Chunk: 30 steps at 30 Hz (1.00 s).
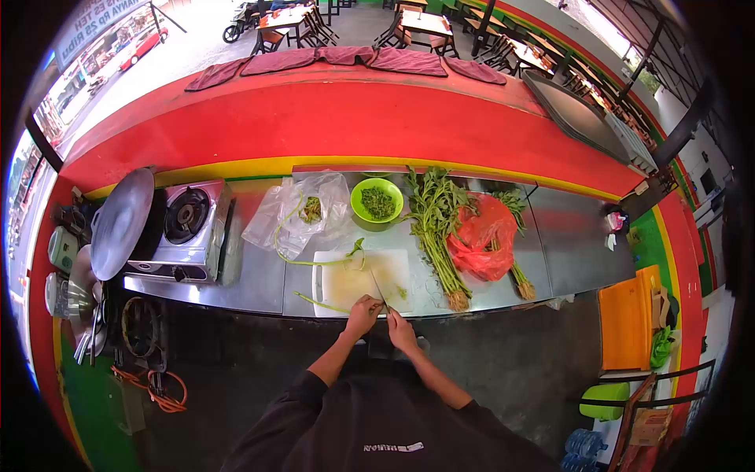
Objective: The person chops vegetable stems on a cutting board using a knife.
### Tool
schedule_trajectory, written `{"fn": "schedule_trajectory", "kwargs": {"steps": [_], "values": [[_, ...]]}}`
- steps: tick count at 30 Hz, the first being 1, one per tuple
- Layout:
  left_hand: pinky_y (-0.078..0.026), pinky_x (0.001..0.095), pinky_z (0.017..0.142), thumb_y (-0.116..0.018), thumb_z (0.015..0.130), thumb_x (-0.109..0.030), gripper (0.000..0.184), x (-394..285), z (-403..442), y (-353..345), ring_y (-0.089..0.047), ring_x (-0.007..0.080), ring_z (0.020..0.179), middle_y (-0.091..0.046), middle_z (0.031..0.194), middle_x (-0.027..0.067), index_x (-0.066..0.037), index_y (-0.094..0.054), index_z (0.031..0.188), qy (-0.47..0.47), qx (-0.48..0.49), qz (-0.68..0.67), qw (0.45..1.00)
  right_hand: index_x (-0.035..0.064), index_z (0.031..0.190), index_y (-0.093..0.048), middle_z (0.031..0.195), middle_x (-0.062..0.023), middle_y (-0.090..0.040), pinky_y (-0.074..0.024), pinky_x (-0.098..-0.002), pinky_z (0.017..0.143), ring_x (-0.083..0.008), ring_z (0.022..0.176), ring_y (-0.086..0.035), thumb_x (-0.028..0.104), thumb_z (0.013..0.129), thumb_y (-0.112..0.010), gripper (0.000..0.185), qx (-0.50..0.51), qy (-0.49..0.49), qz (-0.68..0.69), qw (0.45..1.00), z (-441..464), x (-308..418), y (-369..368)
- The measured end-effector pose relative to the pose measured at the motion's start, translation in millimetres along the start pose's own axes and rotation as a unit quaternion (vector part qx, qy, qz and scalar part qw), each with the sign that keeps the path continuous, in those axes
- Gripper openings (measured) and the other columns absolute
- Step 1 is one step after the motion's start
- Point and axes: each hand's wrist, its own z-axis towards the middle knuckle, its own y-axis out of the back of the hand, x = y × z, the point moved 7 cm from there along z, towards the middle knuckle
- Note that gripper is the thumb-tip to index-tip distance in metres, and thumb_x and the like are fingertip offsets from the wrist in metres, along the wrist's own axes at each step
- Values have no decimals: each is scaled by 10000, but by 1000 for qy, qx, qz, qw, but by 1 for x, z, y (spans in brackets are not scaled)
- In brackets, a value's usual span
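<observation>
My right hand (pixel 402 331) is closed around the handle of a knife (pixel 377 284), whose blade points away from me over the white cutting board (pixel 330 275). Close beside it, my left hand (pixel 364 315) has its fingers drawn together near the blade at the board's front edge; what they hold, if anything, I cannot make out. A loose green stem (pixel 321 302) lies left of my left hand. Another long stem with a leaf (pixel 356 246) crosses the board's far edge. Behind the board stands a green bowl (pixel 363 219) of chopped greens (pixel 379 203).
Leafy bundles (pixel 435 236) and a red plastic bag (pixel 486 240) lie to the right. Clear plastic (pixel 267 228) with plant scraps (pixel 311 210) lies left of the bowl. A gas stove (pixel 185 232) and a large wok-like pan (pixel 123 224) stand at far left. A red wall (pixel 338 118) borders the counter.
</observation>
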Motion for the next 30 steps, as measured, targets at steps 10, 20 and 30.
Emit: {"fn": "schedule_trajectory", "kwargs": {"steps": [10,20,30], "values": [[-572,374,770,-743,860,-15,176,10,-3,-6,-709,294,851,-684,941,151,-4,-749,1036,42,-18,-5,999,232,1441,-568,1057,-295,-705,-527,-596,887,-538,998,-655,412,1070,-450,429,9,-13,-6,1000,-2,-1,1],[-577,372,780,-732,873,-13,153,0,-2,-5,-710,293,868,-678,946,156,1,-746,1025,28,-23,5,999,184,1408,-604,1130,-279,-696,-528,-560,911,-516,1045,-650,421,1069,-462,437,2,5,29,1000,-8,-13,5],[-580,362,759,-744,872,-19,168,-1,-2,-3,-717,286,848,-699,947,163,4,-749,1038,15,-10,-1,1000,141,1393,-608,1203,-261,-684,-509,-536,973,-497,1116,-637,431,1067,-463,460,-10,-5,46,999,-19,-11,5]]}}
